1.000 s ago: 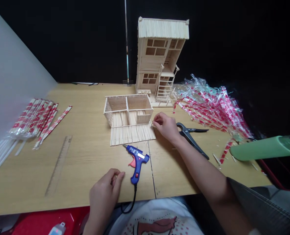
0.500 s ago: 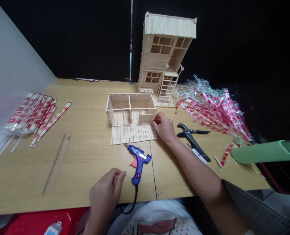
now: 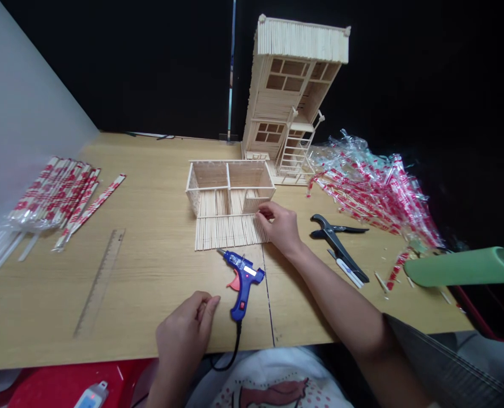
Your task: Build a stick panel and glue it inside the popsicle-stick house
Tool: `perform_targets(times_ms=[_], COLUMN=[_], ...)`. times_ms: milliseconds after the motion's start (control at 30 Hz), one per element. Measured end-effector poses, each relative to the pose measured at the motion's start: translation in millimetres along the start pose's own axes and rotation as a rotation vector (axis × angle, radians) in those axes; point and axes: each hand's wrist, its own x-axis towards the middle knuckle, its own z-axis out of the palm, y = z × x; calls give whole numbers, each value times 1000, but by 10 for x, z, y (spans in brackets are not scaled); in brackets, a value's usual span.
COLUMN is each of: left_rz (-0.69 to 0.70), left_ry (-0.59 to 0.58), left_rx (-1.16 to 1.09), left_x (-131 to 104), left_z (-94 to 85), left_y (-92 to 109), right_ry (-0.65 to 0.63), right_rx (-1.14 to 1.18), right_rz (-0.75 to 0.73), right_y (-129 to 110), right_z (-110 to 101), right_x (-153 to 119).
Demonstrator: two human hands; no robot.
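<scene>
A small roofless model of wooden sticks [image 3: 230, 205] lies mid-table, with two open compartments and a slatted stick floor in front. My right hand [image 3: 281, 226] is at its right front corner, thumb and fingers pinched over the floor's edge; whatever they hold is too small to name. My left hand [image 3: 188, 326] rests near the table's front edge, its fingers curled together, and what lies inside is hidden. Between the hands, a blue glue gun [image 3: 243, 281] lies with its nozzle pointing at the floor slats.
A tall stick house [image 3: 294, 102] stands behind. Wrapped chopsticks [image 3: 54, 195] and a clear ruler [image 3: 99, 283] lie left. At right are crumpled wrappers [image 3: 375, 192], black pliers [image 3: 339, 246], a white-handled cutter [image 3: 349, 272] and a green bottle [image 3: 460, 266].
My right hand has shifted slightly left and down, from beside the small model's right wall to over the front floor slats. My left hand looks unchanged.
</scene>
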Motion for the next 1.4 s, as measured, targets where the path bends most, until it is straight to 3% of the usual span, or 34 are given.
perform_targets(times_ms=[167,433,633,1033,1167,1300,1400], left_rz=[20,12,14,71,69,56,56], left_ry=[9,1,22,33,47,130,249], left_rx=[-32,-41,-35,-73,-134,-382,-574], left_x=[-4,-12,-22,-36,-28,-12,34], left_z=[24,29,36,60,56,1,-95], left_y=[-50,-55,-48,-107,-114,-36,170], right_ry=[-21,-99,-29,-45,-11,-62,-186], right_rx=[-99,-207,-244,-279,-4,658,1128], right_rz=[-110,-158,-106,-16,73,453,705], right_y=[-34,-82,-164,-227,-294,-509,-770], right_z=[74,126,180,169,68,-119,-245], right_x=[52,102,73,65,57,-61,-262])
